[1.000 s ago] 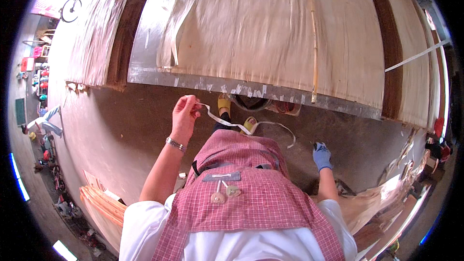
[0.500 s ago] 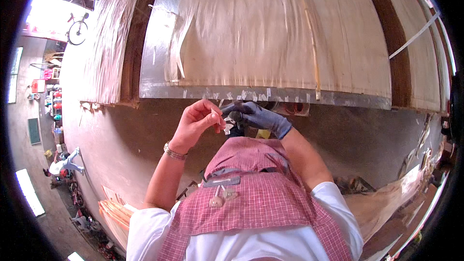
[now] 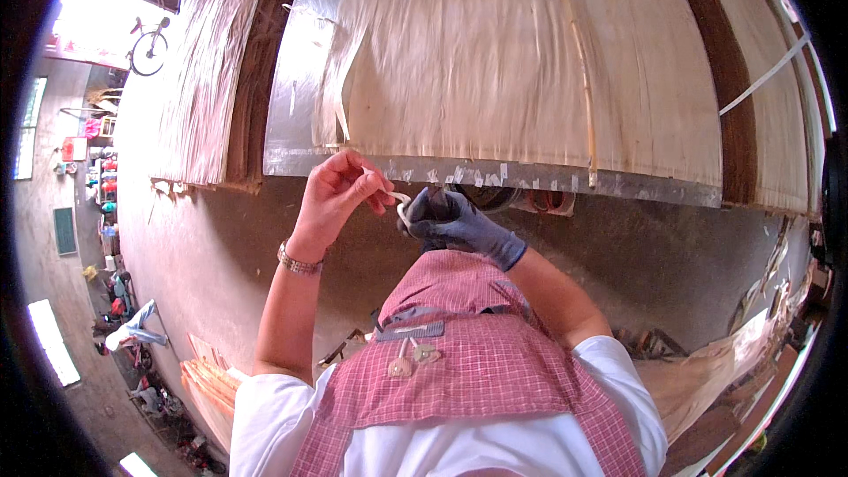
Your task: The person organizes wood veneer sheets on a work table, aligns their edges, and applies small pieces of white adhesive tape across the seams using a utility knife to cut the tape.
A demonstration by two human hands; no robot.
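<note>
My bare left hand point(image 3: 337, 196), a metal watch on its wrist, is closed in a pinch on one end of a narrow white strip point(image 3: 403, 200). The strip curves across a short gap to my right hand point(image 3: 455, 223), which wears a blue-grey glove with dark fingers. Those gloved fingers are bent closed against the strip's other end; what else they hold is hidden. Both hands are just in front of the metal table edge point(image 3: 300, 163), where several small white pieces point(image 3: 481, 178) stick. Beyond it lies a thin pale wood veneer sheet point(image 3: 477, 62).
A long thin stick point(image 3: 579, 62) lies across the veneer. More veneer stacks point(image 3: 199, 71) flank the table. Below its edge are dark round containers point(image 3: 486, 197). At the far left, a person point(image 3: 132, 329) and a bicycle point(image 3: 148, 51) are visible. Orange-edged sheets point(image 3: 208, 380) lie at lower left.
My left hand has drawn up and left, away from the gloved hand, and the white strip now spans between them. My right hand has shifted slightly left and down.
</note>
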